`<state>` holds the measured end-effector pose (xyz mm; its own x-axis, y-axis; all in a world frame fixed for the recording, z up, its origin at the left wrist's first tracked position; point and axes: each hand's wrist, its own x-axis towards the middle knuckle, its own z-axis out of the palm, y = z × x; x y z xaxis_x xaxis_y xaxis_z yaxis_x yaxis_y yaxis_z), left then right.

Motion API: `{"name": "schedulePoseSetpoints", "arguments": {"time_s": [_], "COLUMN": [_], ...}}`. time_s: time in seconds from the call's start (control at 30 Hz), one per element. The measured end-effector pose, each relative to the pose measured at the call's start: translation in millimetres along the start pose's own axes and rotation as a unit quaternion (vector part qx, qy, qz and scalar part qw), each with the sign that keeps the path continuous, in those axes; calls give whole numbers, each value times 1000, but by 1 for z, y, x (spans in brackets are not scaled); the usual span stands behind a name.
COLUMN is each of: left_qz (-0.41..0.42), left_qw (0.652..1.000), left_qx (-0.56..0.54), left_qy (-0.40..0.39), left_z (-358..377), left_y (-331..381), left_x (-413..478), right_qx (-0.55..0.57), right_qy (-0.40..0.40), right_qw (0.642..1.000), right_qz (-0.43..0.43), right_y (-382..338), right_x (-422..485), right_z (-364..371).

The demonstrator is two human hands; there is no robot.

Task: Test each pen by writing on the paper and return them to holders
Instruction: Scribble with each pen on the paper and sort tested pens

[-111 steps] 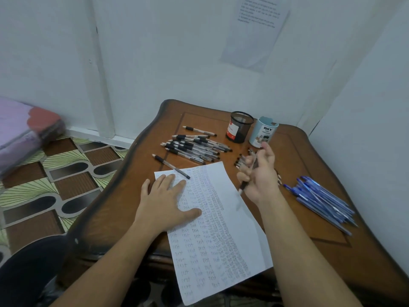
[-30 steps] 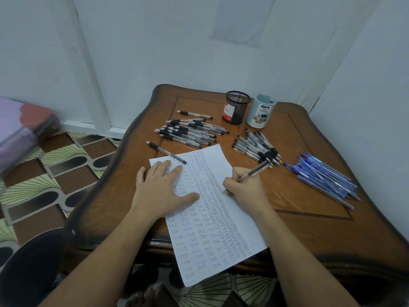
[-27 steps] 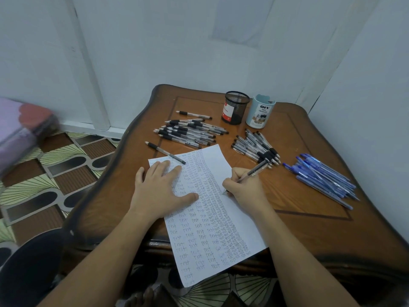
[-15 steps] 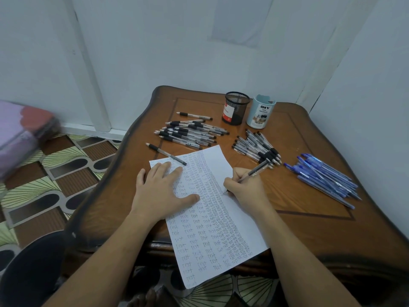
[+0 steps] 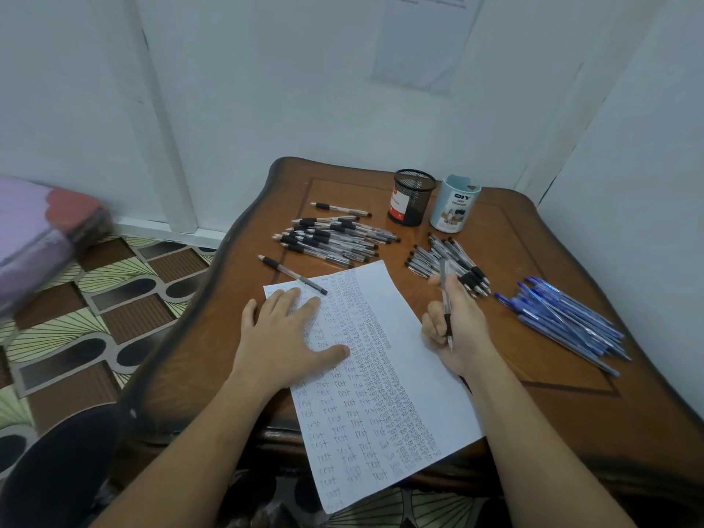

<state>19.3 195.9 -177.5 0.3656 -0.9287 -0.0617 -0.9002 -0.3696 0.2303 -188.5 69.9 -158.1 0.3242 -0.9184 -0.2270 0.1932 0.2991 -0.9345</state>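
**Pen lifted off the paper**

The pen (image 5: 445, 299) is in the right hand (image 5: 455, 329). The fingers and thumb are curled round it, and they hold it tight near the dark grip. Its tip points down and back toward the person. A moment ago the tip was on the paper (image 5: 404, 337) and the hand was writing. Now the hand has come up and moved to the right edge of the sheet, and the tip is not touching it. So I think this pen's test is done and it is ready to be put away.

The left hand (image 5: 282, 337) lies flat on the paper with its fingers straight, holding nothing, just as before. It keeps the sheet from sliding. The sheet is full of small rows of the word "test", with a white strip left on its right side.

A pile of tested-looking pens (image 5: 449, 264) lies just past the right hand. Another pile (image 5: 331, 242) lies to the left, and blue pens (image 5: 564, 322) lie far right. The black holder (image 5: 411, 198) and the pale blue holder (image 5: 455, 203) stand at the back. No pens stick out of them, so many pens are left to go in.
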Motion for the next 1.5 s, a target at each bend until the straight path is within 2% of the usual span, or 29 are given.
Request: {"name": "schedulePoseSetpoints", "arguments": {"time_s": [0.13,0.2,0.23,0.3,0.37,0.4,0.47,0.57,0.63,0.8,0.87,0.93,1.0,1.1,1.17,1.27,1.37,1.5], "left_qz": [1,1,1,3,4,3,2,5,5,3,2,2,2,3,6,9,7,8], "left_qw": [1000,1000,1000,1000,1000,1000,1000,1000,1000,1000,1000,1000,1000,1000,1000,1000,1000,1000], "left_qx": [1,-2,-3,-5,-3,-2,-2,-5,-6,-6,-8,-11,-12,-12,-12,-16,-18,-20], "left_qy": [3,0,-2,0,4,4,2,4,6,2,0,-2,-2,-1,3,12,9,8], "left_z": [0,-1,-1,-1,0,1,2,3,3,2,0,0,0,0,0,1,1,1], "left_y": [0,0,0,-1,-2,-2,-3,-2,-3,-3,-3,-2,-3,-3,-3,-4,-4,-5], "left_x": [0,-1,-1,0,1,2,2,3,3,2,2,1,2,2,1,0,0,0], "right_qx": [-46,-189,-295,-505,-637,-677,-729,-761,-769,-754,-759,-762,-752,-705,-667,-627,-639,-635], "right_qy": [-8,8,22,52,68,69,62,48,34,32,45,55,31,-73,-112,-77,-33,-28], "right_qw": [999,981,952,854,753,716,664,634,626,645,637,625,624,670,703,743,740,747], "right_qz": [-11,-54,-74,-112,-148,-156,-152,-129,-124,-121,-125,-161,-209,-222,-219,-219,-207,-195], "right_y": [-8,-17,-22,-33,-42,-46,-51,-52,-51,-52,-53,-50,-44,-29,-19,-1,10,11], "right_x": [-1,6,16,40,64,74,91,101,102,103,100,95,89,84,82,82,85,89], "right_z": [5,8,7,1,-6,-9,-14,-16,-17,-16,-12,-4,14,48,70,91,100,104]}}
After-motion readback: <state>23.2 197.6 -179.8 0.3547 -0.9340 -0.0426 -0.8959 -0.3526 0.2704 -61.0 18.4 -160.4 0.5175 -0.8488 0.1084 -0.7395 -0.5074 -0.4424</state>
